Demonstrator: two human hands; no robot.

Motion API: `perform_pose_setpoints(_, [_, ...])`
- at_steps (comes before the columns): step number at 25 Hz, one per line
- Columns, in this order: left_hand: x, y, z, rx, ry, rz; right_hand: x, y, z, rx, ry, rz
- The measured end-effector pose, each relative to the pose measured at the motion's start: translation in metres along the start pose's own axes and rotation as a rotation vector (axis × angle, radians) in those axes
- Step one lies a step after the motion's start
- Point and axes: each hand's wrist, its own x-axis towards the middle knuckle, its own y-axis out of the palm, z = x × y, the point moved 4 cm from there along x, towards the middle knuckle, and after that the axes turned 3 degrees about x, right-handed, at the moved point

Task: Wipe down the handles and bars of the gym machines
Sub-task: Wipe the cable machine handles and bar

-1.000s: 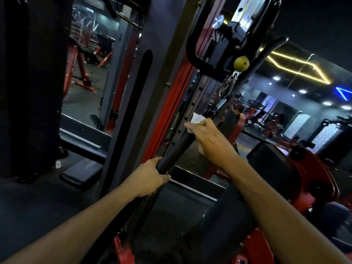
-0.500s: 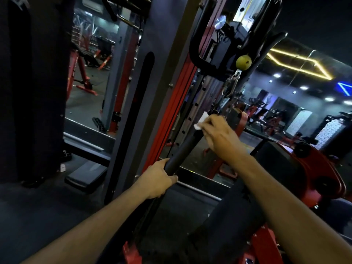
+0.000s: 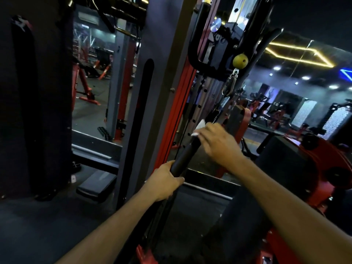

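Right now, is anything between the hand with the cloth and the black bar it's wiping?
Nothing visible except the white cloth itself. The right hand presses it against the upper end of the black bar, while the left hand grips the bar lower down.

The left hand grips the black bar while the right hand presses a white cloth higher up.

Yellow ball above a metal carabiner, yellow ceiling light strips, dark floor below.
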Motion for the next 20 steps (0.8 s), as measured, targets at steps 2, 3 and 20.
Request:
perform_pose_setpoints(2, [0.000,0.000,0.002,0.010,0.027,0.014,0.018,-0.011,-0.035,0.010,0.137,-0.076])
perform_pose_setpoints(3, [0.000,0.000,0.002,0.017,0.039,0.012,0.022,-0.017,-0.049,0.065,0.198,-0.126])
perform_pose_setpoints(20, [-0.014,-0.008,0.020,0.110,0.088,0.018,-0.014,0.008,0.003,0.447,0.381,-0.321])
